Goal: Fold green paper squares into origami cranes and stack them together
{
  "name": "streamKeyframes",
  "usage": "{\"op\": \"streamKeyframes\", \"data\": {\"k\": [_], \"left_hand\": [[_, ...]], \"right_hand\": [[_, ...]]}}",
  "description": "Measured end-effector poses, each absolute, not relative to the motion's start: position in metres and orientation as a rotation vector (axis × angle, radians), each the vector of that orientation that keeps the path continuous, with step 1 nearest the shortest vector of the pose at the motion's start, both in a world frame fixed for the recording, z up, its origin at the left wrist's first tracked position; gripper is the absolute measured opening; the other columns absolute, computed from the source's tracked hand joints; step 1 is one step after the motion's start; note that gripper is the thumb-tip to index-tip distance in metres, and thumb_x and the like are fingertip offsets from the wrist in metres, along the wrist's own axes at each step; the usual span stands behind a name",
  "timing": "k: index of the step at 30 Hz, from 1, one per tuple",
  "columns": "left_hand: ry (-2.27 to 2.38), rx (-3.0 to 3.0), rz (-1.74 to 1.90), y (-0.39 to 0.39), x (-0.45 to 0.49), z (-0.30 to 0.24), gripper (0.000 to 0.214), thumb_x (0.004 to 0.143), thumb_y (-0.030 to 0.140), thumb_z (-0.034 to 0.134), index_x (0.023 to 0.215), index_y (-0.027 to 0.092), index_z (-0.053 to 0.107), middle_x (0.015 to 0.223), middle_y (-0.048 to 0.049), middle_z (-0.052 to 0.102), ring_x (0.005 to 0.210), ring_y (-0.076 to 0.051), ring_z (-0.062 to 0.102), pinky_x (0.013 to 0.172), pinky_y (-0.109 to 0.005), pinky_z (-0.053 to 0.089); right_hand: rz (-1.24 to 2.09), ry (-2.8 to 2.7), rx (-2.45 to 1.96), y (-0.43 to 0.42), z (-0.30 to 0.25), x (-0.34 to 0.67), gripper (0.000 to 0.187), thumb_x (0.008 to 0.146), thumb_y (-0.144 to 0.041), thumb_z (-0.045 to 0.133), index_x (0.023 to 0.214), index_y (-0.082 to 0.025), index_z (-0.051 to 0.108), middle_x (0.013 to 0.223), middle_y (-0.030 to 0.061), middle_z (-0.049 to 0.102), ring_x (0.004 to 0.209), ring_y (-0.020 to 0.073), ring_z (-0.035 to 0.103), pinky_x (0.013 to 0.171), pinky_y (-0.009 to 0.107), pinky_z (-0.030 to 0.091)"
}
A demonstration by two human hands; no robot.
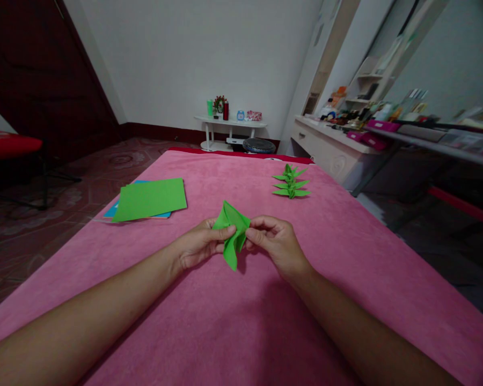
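Observation:
A partly folded piece of green paper (231, 236) is held up just above the pink cloth (209, 321), its point hanging down. My left hand (199, 246) pinches its left side with thumb and fingers closed. My right hand (276, 244) pinches its right edge, fingers curled. Both forearms reach in from the bottom of the view.
A stack of flat sheets, green on top of blue (148, 199), lies to the left on the cloth. Finished green folded paper figures (291, 183) sit at the far right. Beyond are a small white side table (230, 126), a cluttered dresser (338, 139) and a red stool (8, 145).

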State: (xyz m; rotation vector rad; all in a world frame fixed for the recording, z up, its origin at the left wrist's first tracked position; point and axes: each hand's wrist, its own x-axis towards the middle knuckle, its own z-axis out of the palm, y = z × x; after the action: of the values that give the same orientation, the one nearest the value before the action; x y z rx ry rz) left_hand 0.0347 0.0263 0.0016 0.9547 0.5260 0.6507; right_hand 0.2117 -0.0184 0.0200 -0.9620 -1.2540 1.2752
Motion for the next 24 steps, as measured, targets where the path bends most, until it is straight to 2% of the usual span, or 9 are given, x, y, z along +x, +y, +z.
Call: {"op": "streamKeyframes", "data": {"k": [6, 14, 24], "left_hand": [[0.51, 0.875, 0.676, 0.0257, 0.0352, 0.0038, 0.027, 0.072, 0.02, 0.07, 0.097, 0.01, 0.068, 0.094, -0.0125, 0.07, 0.082, -0.02, 0.067, 0.079, -0.027, 0.053], [0.598, 0.907, 0.723, 0.0208, 0.0409, 0.0011, 0.029, 0.067, 0.025, 0.075, 0.092, 0.012, 0.069, 0.087, -0.0088, 0.071, 0.076, -0.017, 0.067, 0.077, -0.029, 0.052], [0.558, 0.961, 0.678, 0.0219, 0.0371, 0.0026, 0.026, 0.067, 0.026, 0.075, 0.088, 0.012, 0.07, 0.088, -0.0087, 0.07, 0.08, -0.017, 0.066, 0.08, -0.027, 0.05]], "right_hand": [[1.182, -1.264, -0.959, -0.0185, 0.0226, 0.2097, 0.013, 0.065, -0.026, 0.072, 0.072, -0.018, 0.066, 0.062, -0.0015, 0.063, 0.054, 0.0112, 0.058, 0.054, 0.023, 0.048], [1.158, -1.292, -0.999, -0.0225, 0.0195, 0.2081, 0.008, 0.069, -0.024, 0.069, 0.071, -0.017, 0.065, 0.059, -0.0015, 0.061, 0.052, 0.0113, 0.057, 0.053, 0.023, 0.047], [1.067, -1.474, -0.988, -0.0243, 0.0195, 0.2154, 0.025, 0.082, -0.035, 0.058, 0.067, -0.016, 0.064, 0.06, 0.0017, 0.06, 0.057, 0.0134, 0.055, 0.056, 0.025, 0.045]]}}
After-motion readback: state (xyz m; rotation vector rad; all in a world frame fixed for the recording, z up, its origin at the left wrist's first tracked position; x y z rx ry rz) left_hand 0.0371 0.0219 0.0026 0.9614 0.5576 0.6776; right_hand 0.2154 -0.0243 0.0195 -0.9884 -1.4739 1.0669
